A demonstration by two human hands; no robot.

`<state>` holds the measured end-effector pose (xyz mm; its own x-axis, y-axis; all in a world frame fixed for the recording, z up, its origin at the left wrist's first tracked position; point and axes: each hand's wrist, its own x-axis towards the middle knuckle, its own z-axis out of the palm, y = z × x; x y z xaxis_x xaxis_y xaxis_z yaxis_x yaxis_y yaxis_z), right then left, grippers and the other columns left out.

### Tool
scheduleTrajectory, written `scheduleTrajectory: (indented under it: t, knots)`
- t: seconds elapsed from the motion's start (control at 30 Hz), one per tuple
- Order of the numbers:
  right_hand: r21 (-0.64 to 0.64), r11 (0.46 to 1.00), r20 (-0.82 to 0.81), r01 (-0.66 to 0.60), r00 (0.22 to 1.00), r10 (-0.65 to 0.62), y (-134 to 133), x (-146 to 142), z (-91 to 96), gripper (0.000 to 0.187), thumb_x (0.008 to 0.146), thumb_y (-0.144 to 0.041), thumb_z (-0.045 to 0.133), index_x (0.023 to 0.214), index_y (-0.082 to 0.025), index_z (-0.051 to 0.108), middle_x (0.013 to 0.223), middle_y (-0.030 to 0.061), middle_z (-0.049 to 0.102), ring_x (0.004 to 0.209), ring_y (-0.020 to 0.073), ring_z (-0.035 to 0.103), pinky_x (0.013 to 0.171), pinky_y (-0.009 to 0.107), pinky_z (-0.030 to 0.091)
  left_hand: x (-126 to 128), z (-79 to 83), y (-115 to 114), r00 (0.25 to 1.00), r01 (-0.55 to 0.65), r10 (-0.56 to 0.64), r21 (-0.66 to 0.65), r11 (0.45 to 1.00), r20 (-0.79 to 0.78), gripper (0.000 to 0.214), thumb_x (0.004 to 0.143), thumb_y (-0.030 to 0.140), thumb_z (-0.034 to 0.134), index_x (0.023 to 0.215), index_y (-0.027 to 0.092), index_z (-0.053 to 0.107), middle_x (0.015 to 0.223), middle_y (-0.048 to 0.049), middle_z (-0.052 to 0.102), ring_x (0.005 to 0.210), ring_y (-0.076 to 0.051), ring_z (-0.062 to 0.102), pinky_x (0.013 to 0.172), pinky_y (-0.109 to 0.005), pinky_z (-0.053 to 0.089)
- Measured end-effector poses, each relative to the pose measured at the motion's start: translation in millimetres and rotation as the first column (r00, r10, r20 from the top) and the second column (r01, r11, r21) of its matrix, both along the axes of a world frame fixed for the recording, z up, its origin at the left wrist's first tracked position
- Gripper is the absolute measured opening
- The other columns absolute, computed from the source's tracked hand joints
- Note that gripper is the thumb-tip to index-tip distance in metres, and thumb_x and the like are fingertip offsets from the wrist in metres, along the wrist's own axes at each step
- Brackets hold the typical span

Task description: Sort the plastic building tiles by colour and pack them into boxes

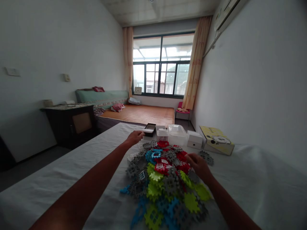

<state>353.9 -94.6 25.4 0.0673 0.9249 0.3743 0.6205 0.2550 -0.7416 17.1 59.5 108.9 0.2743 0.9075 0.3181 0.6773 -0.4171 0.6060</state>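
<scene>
Head view. Bench (254, 185), sheet-covered. Contents:
- Pile of gear-edged pcs (155, 188), grey, red, lime, blue, w/ some white window pcs; runs from near edge of bench up twd far edge, betw. the two arms.
- L hand (136, 138): at far edge, by near-left corner of black box (150, 134); fingers curled in, can't tell if pinching anything. White strip (148, 130) just beyond fingertips.
- R hand (198, 163): at right side of pile, over red pcs; fingers bent, bunched; can't tell whether a pc is pinched. Grey pc (206, 157) just beyond it, flat on sheet.
- Along far edge, left to right after black box: small clear tub (162, 138) w/ white contents; lg. clear tub (177, 138); white box (194, 140); yellow box (217, 141), twd far-right corner.
- Behind: bed (148, 113), cabinet (59, 127), pink chair (179, 106).
</scene>
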Motion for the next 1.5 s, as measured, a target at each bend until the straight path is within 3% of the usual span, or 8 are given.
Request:
scheduleTrajectory:
  t: [0.13, 0.27, 0.57, 0.67, 0.87, 1.27, 1.4, 1.5]
  knots:
    - [-0.047, 0.938, 0.179, -0.345, 0.92, 0.347, -20, -43, 25.4, 0.052, 0.07, -0.052, 0.066, 0.113, -0.023, 0.062, 0.109, 0.006, 0.065, 0.098, 0.0224, 0.058, 0.085, 0.034, 0.045, -48, -69.7, -11, 0.995, -0.046, 0.053, -0.088, 0.995, 0.081, 0.04, 0.07, 0.048, 0.047, 0.078, 0.016, 0.069, 0.062, -0.0024, 0.067, 0.052, -0.015, 0.059, 0.048, -0.023, 0.042]
    - [-0.137, 0.936, 0.199, -0.325, 0.916, 0.347, -29, -53, 30.8, 0.052, 0.067, -0.048, 0.071, 0.113, -0.024, 0.063, 0.102, 0.0051, 0.066, 0.09, 0.0207, 0.061, 0.079, 0.032, 0.048, -59, -104.3, -15, 0.985, -0.038, 0.053, -0.093, 0.995, 0.164, 0.047, 0.073, 0.051, 0.045, 0.092, 0.015, 0.069, 0.073, -0.0045, 0.07, 0.063, -0.018, 0.063, 0.059, -0.027, 0.047]
    - [-0.004, 0.994, -0.015, -0.105, 0.994, 0.105, -9, -41, 21.6, 0.033, 0.077, -0.05, 0.06, 0.077, -0.017, 0.063, 0.069, 0.0002, 0.062, 0.062, 0.0124, 0.056, 0.056, 0.022, 0.045, -61, -95.6, -21, 0.961, 0.064, -0.015, -0.166, 0.984, 0.277, 0.046, 0.07, 0.053, 0.052, 0.091, 0.017, 0.069, 0.07, -0.002, 0.069, 0.063, -0.018, 0.062, 0.06, -0.026, 0.047]
    - [-0.018, 0.988, -0.097, 0.156, 0.983, -0.157, 4, 1, 0.1, 0.039, 0.079, -0.055, 0.051, 0.074, -0.017, 0.059, 0.053, -0.0018, 0.056, 0.049, 0.0121, 0.052, 0.048, 0.023, 0.042, -63, -96.5, -21, 0.957, 0.073, -0.024, -0.158, 0.985, 0.288, 0.043, 0.069, 0.052, 0.054, 0.09, 0.018, 0.07, 0.069, -0.0012, 0.069, 0.062, -0.018, 0.062, 0.059, -0.026, 0.047]
    - [-0.072, 0.841, -0.143, 0.537, 0.829, -0.541, 17, 104, -35.2, 0.055, 0.074, -0.057, 0.046, 0.101, -0.011, 0.06, 0.085, 0.0126, 0.07, 0.062, 0.0208, 0.066, 0.058, 0.03, 0.052, -65, -100.0, -15, 0.964, 0.089, -0.053, -0.128, 0.988, 0.26, 0.042, 0.069, 0.052, 0.055, 0.09, 0.019, 0.071, 0.07, -0.0011, 0.07, 0.064, -0.019, 0.063, 0.06, -0.026, 0.047]
    - [-0.044, 0.834, 0.186, 0.551, 0.824, -0.535, 12, 121, -47.6, 0.045, 0.068, -0.032, 0.059, 0.111, -0.019, 0.059, 0.1, 0.0093, 0.068, 0.086, 0.0234, 0.064, 0.082, 0.034, 0.046, -68, -103.6, -12, 0.98, 0.092, -0.063, -0.143, 0.985, 0.19, 0.048, 0.073, 0.055, 0.051, 0.095, 0.017, 0.069, 0.075, -0.0024, 0.07, 0.07, -0.02, 0.064, 0.066, -0.027, 0.047]
    - [0.201, 0.87, 0.318, 0.449, 0.81, -0.492, 14, 82, -26.6, 0.037, 0.077, -0.029, 0.051, 0.109, -0.015, 0.06, 0.103, 0.0126, 0.066, 0.089, 0.0246, 0.062, 0.085, 0.04, 0.046, -69, -104.8, -11, 0.985, 0.101, -0.079, -0.143, 0.985, 0.156, 0.05, 0.075, 0.055, 0.05, 0.099, 0.015, 0.068, 0.078, -0.0035, 0.071, 0.072, -0.02, 0.064, 0.066, -0.026, 0.047]
    - [0.225, 0.962, 0.361, 0.156, 0.904, -0.231, 13, 26, -11.8, 0.033, 0.084, -0.029, 0.046, 0.112, -0.019, 0.06, 0.108, 0.0102, 0.065, 0.096, 0.0228, 0.06, 0.086, 0.038, 0.047, -68, -102.9, -13, 0.987, 0.093, -0.074, -0.134, 0.987, 0.14, 0.051, 0.075, 0.055, 0.049, 0.099, 0.015, 0.068, 0.077, -0.0038, 0.071, 0.072, -0.02, 0.064, 0.066, -0.026, 0.047]
